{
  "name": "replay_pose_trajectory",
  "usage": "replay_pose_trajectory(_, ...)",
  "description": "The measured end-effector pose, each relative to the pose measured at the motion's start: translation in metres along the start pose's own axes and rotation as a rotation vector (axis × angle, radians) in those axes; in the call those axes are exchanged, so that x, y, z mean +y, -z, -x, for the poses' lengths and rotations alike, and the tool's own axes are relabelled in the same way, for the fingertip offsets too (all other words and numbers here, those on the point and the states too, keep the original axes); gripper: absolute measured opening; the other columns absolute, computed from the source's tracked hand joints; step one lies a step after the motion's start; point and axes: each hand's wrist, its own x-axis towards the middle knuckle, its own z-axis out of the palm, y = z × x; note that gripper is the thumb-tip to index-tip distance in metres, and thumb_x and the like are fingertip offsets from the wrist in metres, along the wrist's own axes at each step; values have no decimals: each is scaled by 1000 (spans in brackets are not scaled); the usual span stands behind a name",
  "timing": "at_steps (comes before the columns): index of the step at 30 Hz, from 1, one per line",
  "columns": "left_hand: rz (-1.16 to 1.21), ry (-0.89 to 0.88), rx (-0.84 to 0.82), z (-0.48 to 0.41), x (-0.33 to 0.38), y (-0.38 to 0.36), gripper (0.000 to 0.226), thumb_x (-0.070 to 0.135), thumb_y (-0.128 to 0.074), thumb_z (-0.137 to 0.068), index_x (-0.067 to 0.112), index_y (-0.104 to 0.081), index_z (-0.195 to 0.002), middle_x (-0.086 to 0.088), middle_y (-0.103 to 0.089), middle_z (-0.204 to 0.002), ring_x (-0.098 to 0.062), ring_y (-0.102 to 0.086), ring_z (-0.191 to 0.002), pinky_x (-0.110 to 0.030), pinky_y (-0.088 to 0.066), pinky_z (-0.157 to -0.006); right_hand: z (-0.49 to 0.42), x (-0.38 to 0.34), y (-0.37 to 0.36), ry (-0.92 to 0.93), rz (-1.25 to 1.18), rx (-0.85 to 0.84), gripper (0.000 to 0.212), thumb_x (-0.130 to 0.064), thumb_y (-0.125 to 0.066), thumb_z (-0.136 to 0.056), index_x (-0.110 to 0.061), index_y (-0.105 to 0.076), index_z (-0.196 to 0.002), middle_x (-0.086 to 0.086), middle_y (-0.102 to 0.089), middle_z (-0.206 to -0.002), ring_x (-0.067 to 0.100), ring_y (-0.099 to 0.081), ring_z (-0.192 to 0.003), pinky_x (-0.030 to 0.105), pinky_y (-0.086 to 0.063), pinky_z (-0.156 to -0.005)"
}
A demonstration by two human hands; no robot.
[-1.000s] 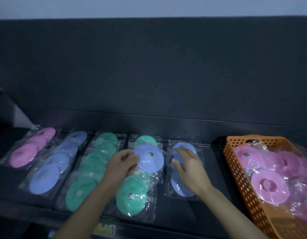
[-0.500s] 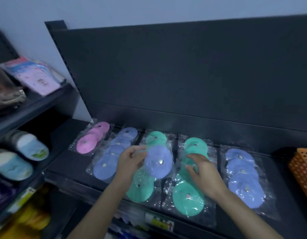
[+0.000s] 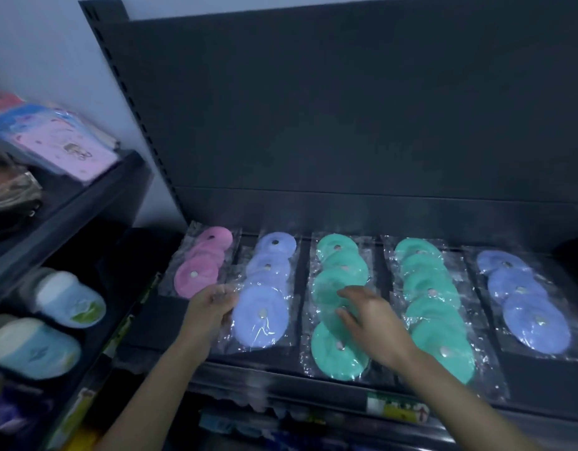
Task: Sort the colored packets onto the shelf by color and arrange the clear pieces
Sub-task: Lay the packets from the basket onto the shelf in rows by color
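Observation:
Five rows of round packets in clear wrappers lie on the dark shelf (image 3: 164,307): pink (image 3: 203,265), blue (image 3: 274,245), green (image 3: 338,252), green (image 3: 422,271) and blue (image 3: 521,288). My left hand (image 3: 211,309) pinches the left edge of a blue packet (image 3: 261,315), which lies at the front of the left blue row. My right hand (image 3: 368,320) hovers with spread fingers over the middle of the first green row and holds nothing. It hides part of that row.
A side shelf unit at left holds pink and blue flat packs (image 3: 60,141) above and blue-and-white caps (image 3: 69,302) below. The dark back panel (image 3: 346,125) rises behind the rows. Price labels (image 3: 398,410) run along the shelf's front edge.
My left hand has carried the blue packet leftward from over the green rows to the front of the left blue row. My right hand has shifted left too. The view has swung left.

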Motion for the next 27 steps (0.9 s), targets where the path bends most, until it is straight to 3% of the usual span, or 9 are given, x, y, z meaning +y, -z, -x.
replay_pose_trajectory(2, -116, -12, -61, -6, -8, 5, 14, 7, -62, -83, 7, -62, -69, -5, -56, -63, -18, -48, -58, -27, -40, -52, 0, -9, -9, -7, 22, 3, 38, -20, -51, -95, -7, -51, -131, 7, -54, -132, 21, -53, -118, 27, -41, -100)
replay_pose_trajectory(4, -212, -12, -75, -7, -15, 6, 8, 18, -68, -80, 12, -62, -79, -2, -66, -76, -20, -61, -70, -37, -50, -66, 1, -15, -18, 5, 61, -9, 38, -20, -51, -95, -8, -51, -130, 9, -52, -133, 23, -52, -120, 29, -41, -102)
replay_pose_trajectory(8, -421, -123, -58, -5, -25, 3, 56, 43, -70, -54, 26, -51, -104, 8, -59, -102, -13, -57, -95, -27, -45, -77, 5, -24, -35, 74, 183, -70, 42, -30, -47, -94, -15, -50, -133, 11, -43, -142, 31, -36, -134, 36, -28, -111)
replay_pose_trajectory(11, -588, -209, -25, -6, -31, 3, 73, 43, -74, -57, 21, -51, -123, 1, -52, -116, -18, -45, -110, -31, -41, -91, 6, -26, -46, 109, 253, -105, 48, -37, -45, -92, -21, -47, -137, 11, -37, -148, 32, -21, -143, 48, -14, -115)
replay_pose_trajectory(16, -538, -259, -79, -7, -35, -1, 74, 50, -67, -64, 25, -45, -131, 1, -55, -123, -17, -49, -116, -38, -45, -97, 4, -25, -49, 88, 319, -100, 50, -38, -45, -95, -23, -37, -142, 8, -25, -154, 27, -8, -146, 39, 4, -113)
replay_pose_trajectory(19, -531, -256, -41, -19, -34, -4, 73, 42, -69, -66, 23, -44, -132, -1, -56, -125, -18, -51, -116, -41, -46, -97, 1, -27, -48, 89, 339, -112, 51, -39, -45, -95, -23, -35, -143, 7, -24, -155, 25, -6, -146, 37, 6, -112)
replay_pose_trajectory(23, -536, -309, 5, -17, -28, -6, 65, 12, -72, -77, 10, -43, -135, 2, -50, -128, -13, -46, -116, -23, -34, -98, -5, -36, -52, 131, 353, -146, 55, -41, -46, -94, -25, -32, -144, 5, -26, -154, 24, -9, -146, 42, 4, -115)
replay_pose_trajectory(25, -568, -297, 23, -14, -31, -2, 55, 10, -68, -81, 6, -46, -132, -3, -55, -127, -16, -50, -114, -21, -34, -93, -8, -42, -56, 172, 347, -153, 57, -43, -47, -93, -26, -32, -145, 2, -27, -154, 23, -9, -146, 47, 1, -119)
replay_pose_trajectory(27, -591, -288, 24, -12, -34, 4, 48, 11, -66, -83, 7, -50, -128, -6, -60, -123, -20, -55, -111, -23, -38, -89, -11, -46, -61, 199, 364, -183, 60, -46, -48, -92, -28, -28, -146, -1, -21, -156, 20, -5, -146, 43, 4, -116)
